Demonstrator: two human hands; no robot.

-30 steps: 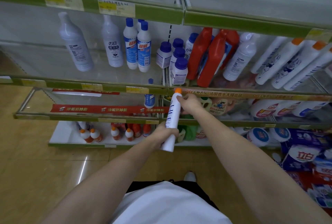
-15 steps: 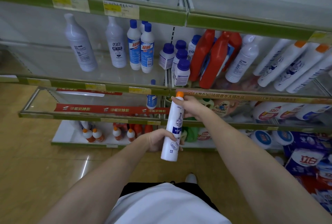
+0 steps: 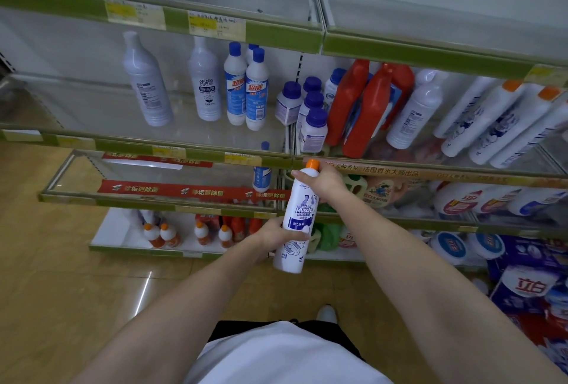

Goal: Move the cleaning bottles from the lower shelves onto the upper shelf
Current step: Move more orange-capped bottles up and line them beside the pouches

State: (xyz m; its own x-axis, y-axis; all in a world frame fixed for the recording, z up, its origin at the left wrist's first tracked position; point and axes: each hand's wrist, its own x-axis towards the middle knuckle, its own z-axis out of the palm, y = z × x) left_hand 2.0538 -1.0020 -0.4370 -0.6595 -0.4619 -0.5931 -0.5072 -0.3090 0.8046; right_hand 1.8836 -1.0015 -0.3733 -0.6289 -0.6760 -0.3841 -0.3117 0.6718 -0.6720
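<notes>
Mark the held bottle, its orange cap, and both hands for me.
Bottle [image 3: 300,214], head view: on the label, mid-body.
Orange cap [image 3: 312,164], head view: cap side.
Left hand [image 3: 278,233], head view: back of hand.
Right hand [image 3: 326,181], head view: back of hand.

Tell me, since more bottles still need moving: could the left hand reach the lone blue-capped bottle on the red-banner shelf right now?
Probably not yet. The left hand grips the white Mr Muscle bottle together with the right hand. The blue-capped bottle stands just behind the shelf's front rail, otherwise unobstructed.
</notes>
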